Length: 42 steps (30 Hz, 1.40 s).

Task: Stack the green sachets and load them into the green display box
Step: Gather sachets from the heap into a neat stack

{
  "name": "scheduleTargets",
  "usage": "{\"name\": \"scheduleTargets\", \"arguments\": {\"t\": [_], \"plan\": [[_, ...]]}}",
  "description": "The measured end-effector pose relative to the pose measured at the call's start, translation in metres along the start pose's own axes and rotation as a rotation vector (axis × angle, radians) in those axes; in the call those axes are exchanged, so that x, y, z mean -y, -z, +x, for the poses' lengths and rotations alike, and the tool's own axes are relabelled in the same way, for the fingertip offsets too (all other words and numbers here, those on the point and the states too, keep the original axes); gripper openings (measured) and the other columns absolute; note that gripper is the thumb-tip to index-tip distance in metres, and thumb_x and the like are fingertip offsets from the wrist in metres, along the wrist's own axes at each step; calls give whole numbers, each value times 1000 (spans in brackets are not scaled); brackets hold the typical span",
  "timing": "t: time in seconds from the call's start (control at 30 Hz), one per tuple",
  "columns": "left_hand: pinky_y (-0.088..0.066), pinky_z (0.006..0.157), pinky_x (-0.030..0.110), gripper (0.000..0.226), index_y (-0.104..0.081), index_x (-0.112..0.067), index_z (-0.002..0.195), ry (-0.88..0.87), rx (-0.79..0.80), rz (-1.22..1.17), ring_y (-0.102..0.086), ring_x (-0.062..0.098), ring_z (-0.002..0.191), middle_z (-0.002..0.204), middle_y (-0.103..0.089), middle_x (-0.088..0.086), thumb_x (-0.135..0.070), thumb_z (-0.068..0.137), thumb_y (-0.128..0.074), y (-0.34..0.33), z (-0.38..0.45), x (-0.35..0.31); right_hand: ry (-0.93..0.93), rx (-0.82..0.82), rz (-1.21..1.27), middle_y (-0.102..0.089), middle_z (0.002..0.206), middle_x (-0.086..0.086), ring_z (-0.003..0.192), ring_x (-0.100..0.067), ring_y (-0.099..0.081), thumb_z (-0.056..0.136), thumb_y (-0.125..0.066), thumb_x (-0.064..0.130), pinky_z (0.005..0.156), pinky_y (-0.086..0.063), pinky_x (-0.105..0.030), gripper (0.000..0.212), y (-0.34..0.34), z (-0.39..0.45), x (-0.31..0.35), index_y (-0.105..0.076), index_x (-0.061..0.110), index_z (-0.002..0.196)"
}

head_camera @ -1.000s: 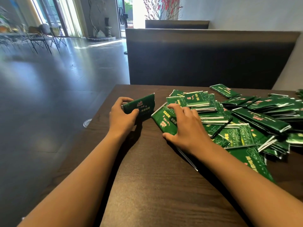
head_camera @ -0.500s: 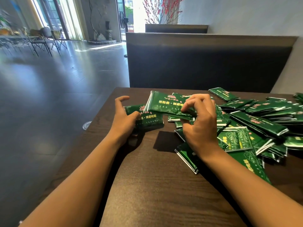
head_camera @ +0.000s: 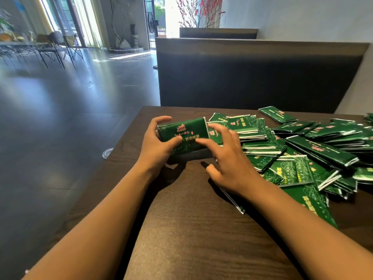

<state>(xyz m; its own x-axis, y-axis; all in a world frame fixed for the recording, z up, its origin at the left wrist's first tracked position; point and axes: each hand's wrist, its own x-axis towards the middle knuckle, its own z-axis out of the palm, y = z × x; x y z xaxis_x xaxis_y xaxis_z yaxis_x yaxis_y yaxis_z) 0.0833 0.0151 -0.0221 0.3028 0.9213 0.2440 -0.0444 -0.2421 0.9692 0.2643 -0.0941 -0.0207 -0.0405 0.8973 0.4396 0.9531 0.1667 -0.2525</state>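
both forearms reach in from 6 o'clock, converging toward 12. the left hand [head_camera: 156, 147] curls thumb and fingers around a stack of sachets [head_camera: 182, 134]; the right hand [head_camera: 228, 162], at its 3 o'clock, spreads relaxed fingers [head_camera: 219, 128] against it.

Daylight came in through the tall windows [head_camera: 66, 23] at the far left, glaring on the glossy floor [head_camera: 101, 63]. Both forearms threw soft shadows over the bench [head_camera: 191, 229]. Wide-angle distortion bent the edges.

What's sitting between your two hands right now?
In the head view, a stack of green sachets sits between the left hand and right hand; the left grips it, the right's fingertips touch it.
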Motion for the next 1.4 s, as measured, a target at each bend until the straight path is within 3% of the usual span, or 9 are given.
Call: {"name": "scheduleTargets", "arguments": {"t": [0.1,0.23,0.43,0.57,0.67,0.8,0.97,1.17,1.4], "plan": [[-61,75,22,56,-52,-27,131,-107,-22,99,-63,14,111,124,-57,-4,-2,88,-76,5,3,2,-66,16,3,-14,164,-5,146,-30,-19,81,-64,13,111,-36,-44,81,1,2,0,-33,31,154],[-62,81,26,62,-48,-31,131,-131,80,255,-65,13,107,119,-60,-2,-5,84,-80,2,2,7,-110,143,-75,-13,166,-6,150,-28,-17,84,-61,19,120,-28,-52,88,-4,3,-3,-17,31,160],[-63,82,34,65,-45,-34,129,-125,-6,243,-66,17,104,113,-62,2,-1,82,-77,3,4,12,-170,-16,-127,-32,160,-8,144,-26,-33,90,-55,27,114,-38,-48,73,-3,10,-4,-26,19,157],[-64,79,36,68,-44,-36,131,-77,-38,160,-65,21,108,120,-58,8,-3,83,-79,6,5,13,-286,243,-281,-9,169,-9,155,-31,-8,103,-39,46,124,-15,-47,65,-4,11,-5,-17,27,161],[-65,80,41,66,-46,-37,128,-61,-36,156,-65,23,110,121,-58,9,-2,83,-79,5,6,14,-331,354,-299,-24,165,-6,153,-37,-14,102,-35,53,122,-18,-49,56,-5,10,-6,-34,30,153],[-65,76,45,61,-49,-35,124,-56,-89,151,-66,24,108,119,-59,10,1,83,-76,4,7,14,-296,201,-288,-48,127,-2,121,-31,-47,95,-51,57,101,-44,-44,43,-4,9,-6,-50,25,124],[-65,71,48,62,-48,-35,125,-10,-103,131,-66,26,106,118,-57,10,1,83,-76,3,7,14,-399,221,-343,-45,143,-11,127,-35,-41,93,-48,67,106,-39,-46,63,-6,8,-7,-44,26,141],[-65,70,51,66,-47,-38,125,27,-73,128,-66,29,107,119,-56,10,1,82,-77,2,6,13,-357,93,-275,-63,107,-5,101,-30,-56,92,-52,45,84,-49,-40,33,0,9,-10,-53,20,114],[-64,69,54,59,-48,-41,119,106,-161,-8,-65,33,111,123,-55,8,-2,84,-78,2,7,15,-325,-275,-132,-50,70,2,61,-24,-44,103,-41,26,51,-22,-32,24,9,9,-13,-48,16,81]]}}
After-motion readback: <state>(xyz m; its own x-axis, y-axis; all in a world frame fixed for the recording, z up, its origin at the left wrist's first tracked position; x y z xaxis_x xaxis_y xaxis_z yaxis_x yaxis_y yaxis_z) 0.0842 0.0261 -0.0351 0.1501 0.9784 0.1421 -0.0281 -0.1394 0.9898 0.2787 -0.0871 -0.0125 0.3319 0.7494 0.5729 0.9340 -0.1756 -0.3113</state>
